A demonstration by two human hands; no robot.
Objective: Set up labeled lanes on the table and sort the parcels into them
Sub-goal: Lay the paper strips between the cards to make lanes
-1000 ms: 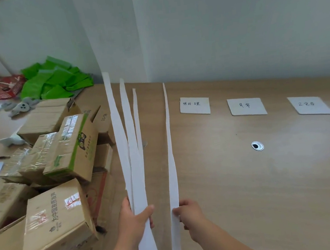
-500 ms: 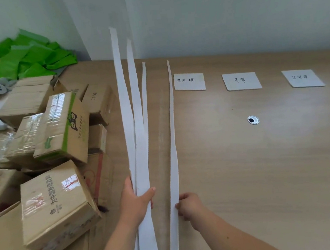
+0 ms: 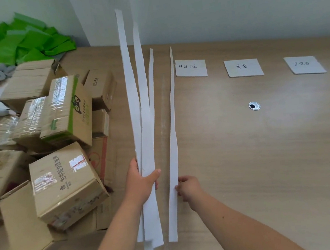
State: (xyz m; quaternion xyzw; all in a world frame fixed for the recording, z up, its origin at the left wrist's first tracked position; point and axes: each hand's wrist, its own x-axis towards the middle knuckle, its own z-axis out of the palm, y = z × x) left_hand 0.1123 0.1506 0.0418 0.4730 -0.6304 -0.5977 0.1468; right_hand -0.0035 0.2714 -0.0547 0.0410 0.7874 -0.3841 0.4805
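White paper strip (image 3: 172,144) now lowered along table (image 3: 265,155), just left of first label card (image 3: 191,68) | right hand (image 3: 188,187) pinches it near its end | left hand (image 3: 141,182) grips three spare strips (image 3: 143,117), lifted higher | first lane edge going down; parcels (image 3: 64,186) piled left, unsorted

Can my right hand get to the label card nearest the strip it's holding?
Probably, with a long stretch: only bare table lies between the right hand and that label card, but the hand is pinching the single strip.
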